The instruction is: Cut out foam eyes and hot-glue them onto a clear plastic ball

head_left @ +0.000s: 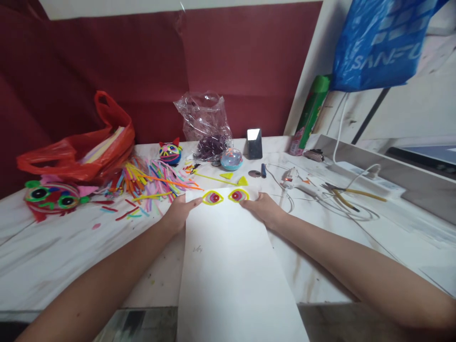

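A long white paper sheet (pixel 235 266) extends past the near edge of the white marble-patterned table (pixel 153 280), its long axis pointing away from the person. At its far end, the left hand (pixel 178 213) pinches the left edge and the right hand (pixel 268 210) the right, thumbs on top, other fingers mostly hidden. Between them lie two yellow-rimmed, almond-shaped eye pieces with red centres, side by side across the sheet: the left eye piece (pixel 213 197) just beside the left thumb, the right eye piece (pixel 238 195) at the right thumb's tip, perhaps touching. Beyond sit a small yellow triangular piece (pixel 242 181), then a clear, blue-based ball (pixel 231 159).
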`<control>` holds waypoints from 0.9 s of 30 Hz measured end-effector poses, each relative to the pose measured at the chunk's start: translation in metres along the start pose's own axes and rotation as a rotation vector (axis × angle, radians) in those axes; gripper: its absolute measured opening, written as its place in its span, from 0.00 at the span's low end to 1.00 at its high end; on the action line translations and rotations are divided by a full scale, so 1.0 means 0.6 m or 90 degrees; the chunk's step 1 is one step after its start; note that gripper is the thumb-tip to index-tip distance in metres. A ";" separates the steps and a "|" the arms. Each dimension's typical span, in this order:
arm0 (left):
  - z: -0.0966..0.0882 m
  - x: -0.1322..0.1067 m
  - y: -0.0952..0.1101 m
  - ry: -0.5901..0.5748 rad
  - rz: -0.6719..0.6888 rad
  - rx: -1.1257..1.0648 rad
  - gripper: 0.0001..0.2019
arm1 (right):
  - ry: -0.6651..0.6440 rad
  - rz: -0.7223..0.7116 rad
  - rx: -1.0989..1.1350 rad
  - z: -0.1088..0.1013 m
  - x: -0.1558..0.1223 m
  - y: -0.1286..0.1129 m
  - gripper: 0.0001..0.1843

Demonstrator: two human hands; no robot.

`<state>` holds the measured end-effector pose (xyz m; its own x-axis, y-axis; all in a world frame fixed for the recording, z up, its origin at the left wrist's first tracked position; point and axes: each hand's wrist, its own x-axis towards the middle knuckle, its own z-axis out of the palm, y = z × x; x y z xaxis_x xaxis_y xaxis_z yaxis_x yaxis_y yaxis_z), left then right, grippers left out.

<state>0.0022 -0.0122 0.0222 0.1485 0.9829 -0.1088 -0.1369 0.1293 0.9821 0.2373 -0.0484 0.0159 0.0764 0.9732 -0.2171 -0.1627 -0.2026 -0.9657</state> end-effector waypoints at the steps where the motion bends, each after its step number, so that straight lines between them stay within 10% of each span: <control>1: 0.000 0.000 -0.002 -0.009 -0.004 -0.001 0.20 | 0.003 0.001 -0.001 0.000 0.000 0.000 0.06; 10: -0.005 0.006 -0.002 0.100 -0.014 0.063 0.20 | -0.059 0.015 0.108 -0.011 0.015 0.003 0.06; 22: -0.001 0.005 -0.007 0.007 -0.007 0.065 0.21 | -0.150 0.091 0.153 -0.013 0.002 -0.004 0.09; 27: -0.009 -0.001 0.007 0.168 0.346 0.344 0.18 | -0.172 0.102 0.206 -0.014 0.000 -0.007 0.10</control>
<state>-0.0036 -0.0114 0.0254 -0.0475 0.8974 0.4387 0.3781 -0.3903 0.8394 0.2460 -0.0482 0.0189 -0.2280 0.9343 -0.2740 -0.4534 -0.3509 -0.8193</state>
